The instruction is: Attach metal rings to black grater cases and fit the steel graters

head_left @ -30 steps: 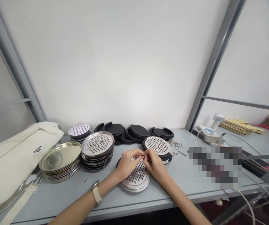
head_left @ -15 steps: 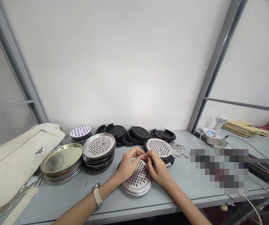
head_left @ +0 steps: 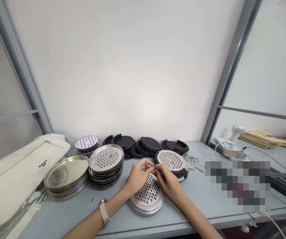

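My left hand (head_left: 139,177) and my right hand (head_left: 169,179) meet over a round perforated metal plate (head_left: 147,196). Both hands pinch a small shiny metal piece (head_left: 154,170) between the fingertips; its exact shape is partly hidden by the fingers. Just behind my right hand sits another perforated plate (head_left: 171,160) with a black rim piece around it. Small metal clips (head_left: 191,159) lie loose to its right. A stack of grater-like plates (head_left: 106,158) stands left of my hands.
Gold-coloured lids (head_left: 66,172) are stacked at the left, beside a cream bag (head_left: 20,179). Black round holders (head_left: 150,144) line the wall. On the right are a white device (head_left: 229,147), cables, flat yellowish pieces (head_left: 262,137) and a blurred-out patch. Metal posts frame the table.
The view has shifted slightly, so the whole scene sits a little lower. My fingers have turned the small metal piece slightly; both hands still hold it.
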{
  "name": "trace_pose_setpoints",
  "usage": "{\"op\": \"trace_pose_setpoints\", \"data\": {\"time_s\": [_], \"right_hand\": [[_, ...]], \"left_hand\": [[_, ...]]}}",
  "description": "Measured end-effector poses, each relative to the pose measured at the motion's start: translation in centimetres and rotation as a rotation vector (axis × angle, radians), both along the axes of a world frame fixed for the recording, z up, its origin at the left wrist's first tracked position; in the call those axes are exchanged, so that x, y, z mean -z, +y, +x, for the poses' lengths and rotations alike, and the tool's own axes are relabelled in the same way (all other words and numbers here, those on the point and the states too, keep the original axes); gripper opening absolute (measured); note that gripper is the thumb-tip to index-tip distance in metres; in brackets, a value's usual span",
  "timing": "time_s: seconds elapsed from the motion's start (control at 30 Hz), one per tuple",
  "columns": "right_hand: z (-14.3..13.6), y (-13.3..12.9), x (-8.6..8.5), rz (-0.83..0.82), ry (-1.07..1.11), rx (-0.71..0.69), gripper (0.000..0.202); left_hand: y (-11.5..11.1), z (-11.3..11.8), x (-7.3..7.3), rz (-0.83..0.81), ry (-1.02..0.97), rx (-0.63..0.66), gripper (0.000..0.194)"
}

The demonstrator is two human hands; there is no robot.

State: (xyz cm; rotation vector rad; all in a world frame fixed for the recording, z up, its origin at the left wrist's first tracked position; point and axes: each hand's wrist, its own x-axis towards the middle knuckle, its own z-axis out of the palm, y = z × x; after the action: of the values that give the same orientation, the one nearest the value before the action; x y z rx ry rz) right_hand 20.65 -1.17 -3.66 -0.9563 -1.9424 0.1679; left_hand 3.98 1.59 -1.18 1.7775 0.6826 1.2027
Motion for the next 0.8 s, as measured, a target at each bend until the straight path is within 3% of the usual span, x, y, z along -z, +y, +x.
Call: {"op": "trace_pose_setpoints", "data": {"time_s": [0.43, 0.6, 0.8], "right_hand": [[-0.02, -0.13, -0.33, -0.076, 0.105, 0.102, 0.007], [0.15, 0.00, -0.07, -0.034, 0.057, 0.110, 0.003], [0.43, 0.15, 0.10, 0.035, -0.021, 0.070, 0.014]], "left_hand": [[-0.66, 0.16, -0.79, 0.094, 0.061, -0.015, 0.006], [-0.81, 0.19, -0.88, 0.099, 0.069, -0.016, 0.009], [-0.51, 0.19, -0.51, 0.084, 0.060, -0.028, 0.008]]}}
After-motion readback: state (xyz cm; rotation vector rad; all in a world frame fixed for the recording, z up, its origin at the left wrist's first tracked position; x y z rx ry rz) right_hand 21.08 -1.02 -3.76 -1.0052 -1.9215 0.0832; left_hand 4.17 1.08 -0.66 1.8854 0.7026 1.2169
